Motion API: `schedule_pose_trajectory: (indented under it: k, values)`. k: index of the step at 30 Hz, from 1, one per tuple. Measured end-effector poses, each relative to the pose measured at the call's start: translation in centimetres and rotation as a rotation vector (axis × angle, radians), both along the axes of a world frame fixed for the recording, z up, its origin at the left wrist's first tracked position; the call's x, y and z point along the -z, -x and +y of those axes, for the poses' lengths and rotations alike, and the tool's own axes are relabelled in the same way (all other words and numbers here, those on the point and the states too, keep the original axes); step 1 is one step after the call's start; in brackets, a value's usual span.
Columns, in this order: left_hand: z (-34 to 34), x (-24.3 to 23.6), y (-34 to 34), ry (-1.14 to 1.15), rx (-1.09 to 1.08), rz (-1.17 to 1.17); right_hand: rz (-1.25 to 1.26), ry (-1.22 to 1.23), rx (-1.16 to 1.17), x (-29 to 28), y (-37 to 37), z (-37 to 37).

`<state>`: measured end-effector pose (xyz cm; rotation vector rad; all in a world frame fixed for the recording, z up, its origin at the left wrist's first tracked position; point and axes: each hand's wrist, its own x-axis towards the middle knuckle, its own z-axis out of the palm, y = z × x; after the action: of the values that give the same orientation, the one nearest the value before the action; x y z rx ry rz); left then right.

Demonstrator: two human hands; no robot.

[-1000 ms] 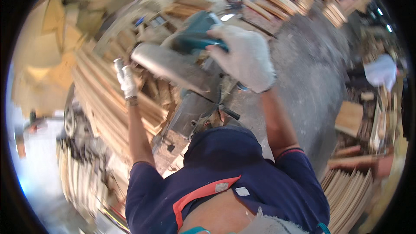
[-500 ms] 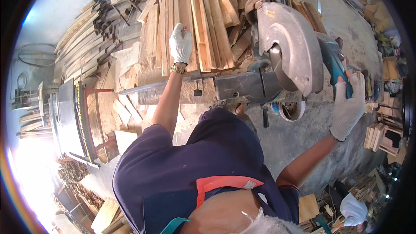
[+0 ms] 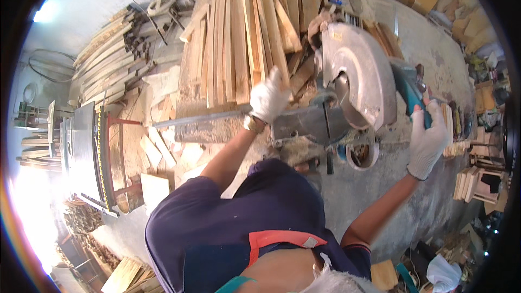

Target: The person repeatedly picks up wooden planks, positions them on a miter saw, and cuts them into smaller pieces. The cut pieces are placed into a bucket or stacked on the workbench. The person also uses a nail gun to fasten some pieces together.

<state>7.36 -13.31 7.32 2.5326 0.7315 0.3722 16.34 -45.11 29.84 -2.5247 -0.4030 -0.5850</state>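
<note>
My left hand, in a white knitted glove, is raised just in front of long pale planks, left of the saw head; it is slightly blurred and looks open, a finger pointing up. My right hand, also gloved, is closed on the teal handle of a mitre saw. The saw's grey guard stands over a round dark base with a long metal fence arm reaching left. The planks lie on the bench behind the fence. Whether my left fingertips touch any plank I cannot tell.
Stacked timber lies at upper left. A dark flat-topped machine with a red frame stands at left. A round container sits below the saw. Wooden boxes are at right; a person in white is at lower right.
Since half a second ago my left hand has moved right, toward the saw. My right hand stays on the handle. The view swung round sharply after the oldest frame.
</note>
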Motion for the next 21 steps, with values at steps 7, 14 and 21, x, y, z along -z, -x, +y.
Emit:
schedule_pose_trajectory:
  k: [7,14,21]
  values:
    - [-3.4,2.3,-2.7,-0.057,0.068,0.324,-0.129,-0.040,-0.114,0.9,-0.4,-0.5]
    - [-1.9,-0.9,1.6,0.122,-0.033,-0.101,0.409,-0.844,-0.510,8.9,-0.4,-8.5]
    - [-13.2,0.3,19.7,1.021,-0.231,-0.507,1.310,-0.891,-0.064,28.8,6.8,-17.8]
